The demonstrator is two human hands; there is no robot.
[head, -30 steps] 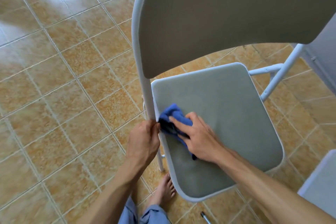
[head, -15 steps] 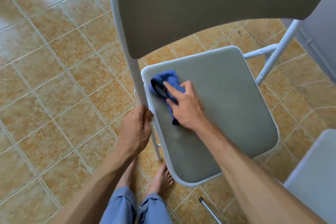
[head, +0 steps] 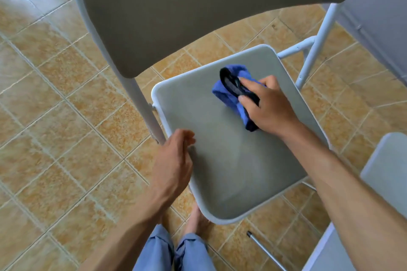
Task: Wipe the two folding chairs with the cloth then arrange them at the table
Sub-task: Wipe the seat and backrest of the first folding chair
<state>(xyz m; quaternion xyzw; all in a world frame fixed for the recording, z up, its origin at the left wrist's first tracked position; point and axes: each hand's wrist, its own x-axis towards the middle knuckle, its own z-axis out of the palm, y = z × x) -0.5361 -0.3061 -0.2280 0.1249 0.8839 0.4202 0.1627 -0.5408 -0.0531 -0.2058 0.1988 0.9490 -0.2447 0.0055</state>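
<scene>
Pressing the blue cloth point(head: 229, 92) onto the folding chair seat point(head: 231, 160) with the right hand point(head: 272, 106) curled round it, placing the blurred left hand point(head: 174, 158) at its rim, grip unclear.

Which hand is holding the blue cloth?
The right hand holds the crumpled blue cloth on the grey chair seat; the left hand, at the seat's edge, has none.

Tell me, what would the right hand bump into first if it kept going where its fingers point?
Beyond the blue cloth it grips, the right hand would probably reach the grey folding chair seat's white back rim first; the grey backrest seems higher, though depth is unclear.
</scene>
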